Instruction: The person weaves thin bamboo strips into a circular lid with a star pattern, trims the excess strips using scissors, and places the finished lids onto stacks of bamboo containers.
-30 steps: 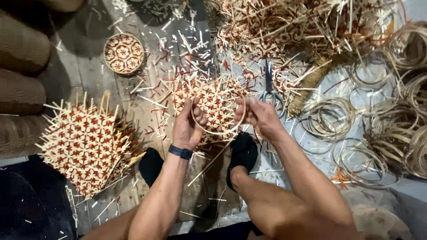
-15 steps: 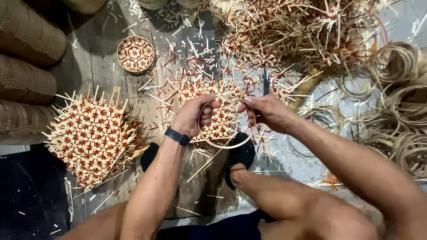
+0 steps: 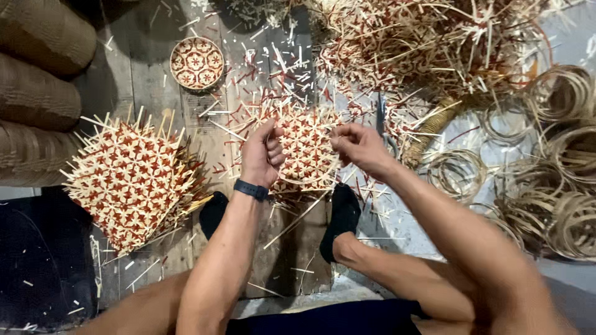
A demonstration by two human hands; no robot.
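Sitting with 2 black-socked feet (image 3: 340, 218) pinning things down on the plank floor (image 3: 149, 80), the person has lifted both hands since a second ago. Left hand (image 3: 262, 155) and right hand (image 3: 360, 147) each pinch the woven mat's (image 3: 307, 149) rim. Beyond: stiff spiky offcuts, a small round basket (image 3: 197, 62), coiled hoops (image 3: 559, 180).

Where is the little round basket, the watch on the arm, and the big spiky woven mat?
little round basket (image 3: 197, 62), head view, on its patterned woven bottom.
watch (image 3: 251, 189), head view, on the dark band round the left wrist.
big spiky woven mat (image 3: 133, 180), head view, on the middle of its red-and-tan weave.
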